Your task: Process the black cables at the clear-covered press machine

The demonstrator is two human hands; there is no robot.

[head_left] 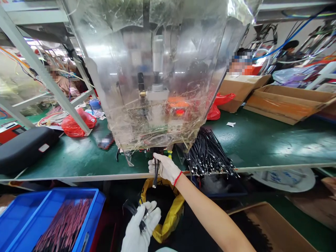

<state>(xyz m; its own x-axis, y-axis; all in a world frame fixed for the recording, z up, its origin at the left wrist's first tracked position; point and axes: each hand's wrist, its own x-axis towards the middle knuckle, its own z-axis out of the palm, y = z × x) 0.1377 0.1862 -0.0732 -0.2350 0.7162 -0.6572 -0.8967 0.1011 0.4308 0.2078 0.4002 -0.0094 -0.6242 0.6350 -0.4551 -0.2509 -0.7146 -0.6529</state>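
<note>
My right hand (166, 168), in a white glove with a red cuff, is at the bench's front edge under the machine. Its fingers pinch a short black cable (155, 175) that hangs down with a metal end. Lower and nearer to me, my gloved left hand (143, 224) is curled around several black cables (130, 207) with shiny metal ends. Above the right hand stands a machine behind a clear plastic cover (115, 105), its lower part wrapped in creased film. A heap of black cables (210, 152) lies on the bench just right of the machine.
Below the green bench (262, 143) hangs an open yellow bag (170, 220). Blue bins (101, 201) with red-black wires stand lower left. Cardboard boxes (286, 103) and a red bag (216, 108) sit right; a black case (26, 148) lies left. Other people are in the background.
</note>
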